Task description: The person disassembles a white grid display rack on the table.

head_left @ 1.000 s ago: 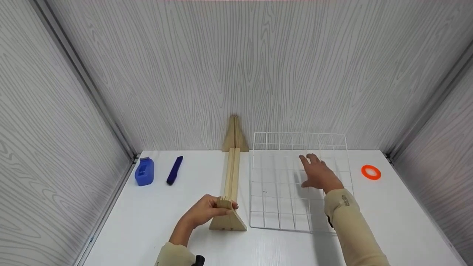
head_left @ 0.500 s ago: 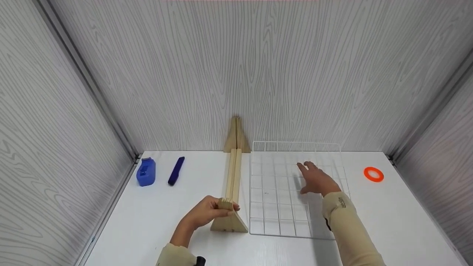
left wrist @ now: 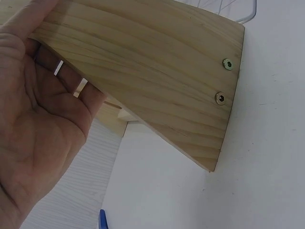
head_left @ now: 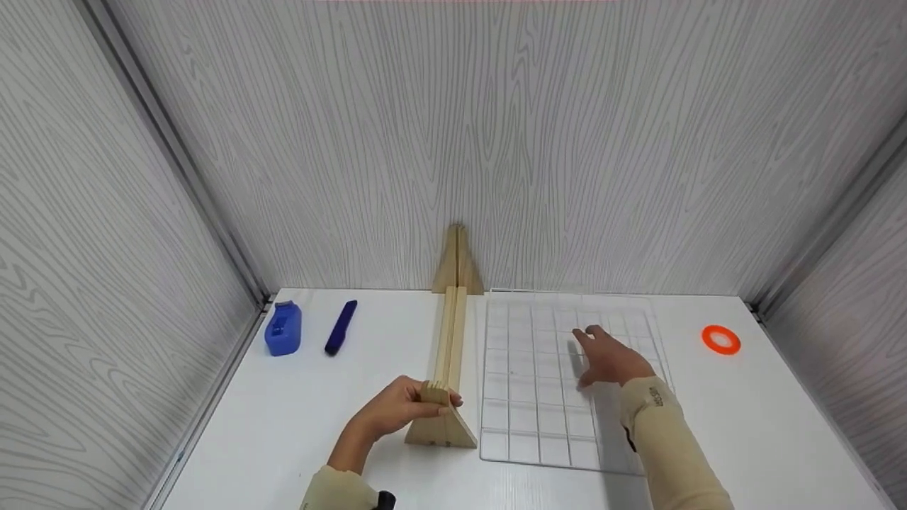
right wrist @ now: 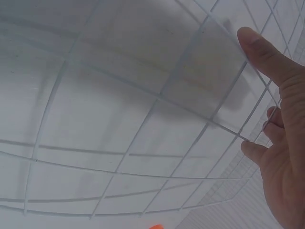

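My left hand (head_left: 402,405) grips the top of the near end piece of a pale wooden stand (head_left: 441,428), thumb on its near face. Two screw heads (left wrist: 220,98) show low on that face in the left wrist view. Two parallel rails (head_left: 451,333) run back to a matching upright (head_left: 458,262) by the wall. To the right, a white wire grid panel (head_left: 538,418) lies level over the table. My right hand (head_left: 611,358) holds it from above, thumb and fingers spread across the wires. In the right wrist view, fingertips (right wrist: 252,150) meet the wires and shadows fall apart from them.
On the left stand a blue tape dispenser (head_left: 284,329) and a dark blue utility-knife-like stick (head_left: 341,328). An orange ring (head_left: 721,340) lies right of the grid. Grey wood-grain walls (head_left: 567,142) enclose the white table (head_left: 382,347) at the back and sides.
The wire grid panel has come down and toward me along with my right hand, its far edge dropping from the wall to the table's back. My left hand keeps its grip on the stand.
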{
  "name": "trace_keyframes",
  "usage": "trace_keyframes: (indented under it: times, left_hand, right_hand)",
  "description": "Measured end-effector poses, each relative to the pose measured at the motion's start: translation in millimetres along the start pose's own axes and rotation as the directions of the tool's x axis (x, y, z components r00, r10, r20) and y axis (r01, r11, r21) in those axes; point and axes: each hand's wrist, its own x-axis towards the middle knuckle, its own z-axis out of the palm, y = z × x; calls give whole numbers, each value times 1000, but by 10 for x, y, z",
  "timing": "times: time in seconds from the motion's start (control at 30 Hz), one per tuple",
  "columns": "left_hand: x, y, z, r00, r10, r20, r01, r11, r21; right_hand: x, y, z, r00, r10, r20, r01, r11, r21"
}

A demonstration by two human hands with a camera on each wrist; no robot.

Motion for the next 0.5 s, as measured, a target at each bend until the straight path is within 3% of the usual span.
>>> trace_keyframes:
  times: [0.5]
  left_hand:
    - [16,-20,-7,1000,11,16,-11,1000,-4]
  right_hand:
    - [47,5,123,997,-57,53,57,998,5]
